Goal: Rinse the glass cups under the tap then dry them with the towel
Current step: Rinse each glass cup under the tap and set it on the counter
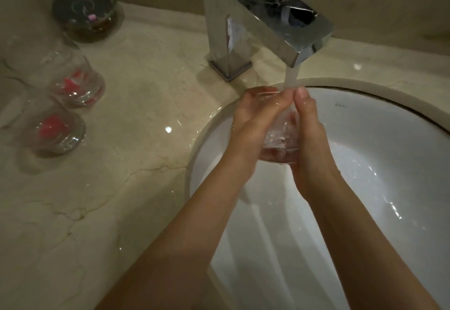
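A clear glass cup (282, 136) sits between both my hands over the white sink basin (379, 144). My left hand (253, 119) wraps its left side and my right hand (309, 134) wraps its right side. Water runs from the chrome tap (265, 24) in a stream (291, 78) that lands at my fingertips and the cup's rim. Two more glass cups (73, 78) (46, 127), each with red marks near the base, stand on the counter at the left. No towel is in view.
The marble counter (136, 163) is wet around the basin edge. A dark glass dish (85, 10) sits at the back left, near the wall. The tap's base stands just behind the basin rim.
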Demonstrator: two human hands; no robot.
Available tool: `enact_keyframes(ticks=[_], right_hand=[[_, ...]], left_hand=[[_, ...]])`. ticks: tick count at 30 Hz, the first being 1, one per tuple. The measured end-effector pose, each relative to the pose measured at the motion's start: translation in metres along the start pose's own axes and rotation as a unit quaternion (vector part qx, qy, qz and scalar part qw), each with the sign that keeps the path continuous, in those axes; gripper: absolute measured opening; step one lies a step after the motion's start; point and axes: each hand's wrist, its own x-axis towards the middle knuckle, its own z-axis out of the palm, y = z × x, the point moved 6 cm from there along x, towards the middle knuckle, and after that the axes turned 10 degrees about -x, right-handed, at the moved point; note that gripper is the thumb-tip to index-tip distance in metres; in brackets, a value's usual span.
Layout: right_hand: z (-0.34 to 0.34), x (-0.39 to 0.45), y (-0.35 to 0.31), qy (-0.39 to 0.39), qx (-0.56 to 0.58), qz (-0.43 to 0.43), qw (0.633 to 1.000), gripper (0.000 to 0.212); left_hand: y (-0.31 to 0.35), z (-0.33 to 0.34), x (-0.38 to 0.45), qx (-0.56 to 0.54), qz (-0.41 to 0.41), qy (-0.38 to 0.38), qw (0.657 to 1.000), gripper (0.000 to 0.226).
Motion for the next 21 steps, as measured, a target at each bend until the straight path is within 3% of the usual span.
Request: enact_keyframes(ticks=[1, 5, 7, 10, 12, 15, 17, 19, 21], right_hand=[[-0.001, 0.001, 0.001, 0.012, -0.01, -0.004, 1.0, 0.075], [0.009, -0.002, -0.002, -0.046, 0.131, 0.012, 0.99, 0.053], [0.006, -0.002, 0.0, -0.018, 0.106, 0.008, 0.994, 0.058], [-0.001, 0.0, 0.005, 0.041, 0.004, 0.002, 0.999, 0.088], [0.001, 0.001, 0.01, 0.018, 0.085, 0.029, 0.996, 0.099], [0.007, 0.002, 0.008, -0.06, 0.225, 0.039, 0.972, 0.064], [0.005, 0.005, 0.011, -0.036, 0.177, 0.032, 0.983, 0.066], [0.006, 0.006, 0.006, 0.001, 0.081, 0.012, 0.997, 0.087], [0.006, 0.007, 0.006, 0.004, 0.088, -0.003, 0.996, 0.091]], left_hand=[[0.0, -0.001, 0.0, -0.004, 0.005, -0.002, 1.0, 0.071], [0.001, 0.001, 0.0, -0.024, -0.005, -0.02, 0.999, 0.076], [0.001, 0.001, 0.001, -0.016, -0.002, -0.019, 1.0, 0.063], [0.001, -0.002, 0.001, 0.008, 0.006, -0.01, 1.0, 0.054], [0.003, -0.001, -0.001, 0.007, 0.009, -0.015, 1.0, 0.057], [0.004, 0.004, 0.0, 0.009, 0.002, -0.029, 1.0, 0.065], [0.002, 0.005, 0.001, 0.007, -0.005, -0.031, 0.999, 0.068], [-0.001, 0.001, 0.002, 0.001, 0.0, -0.032, 0.999, 0.071], [-0.003, 0.0, 0.002, -0.013, -0.002, -0.033, 0.999, 0.074]])
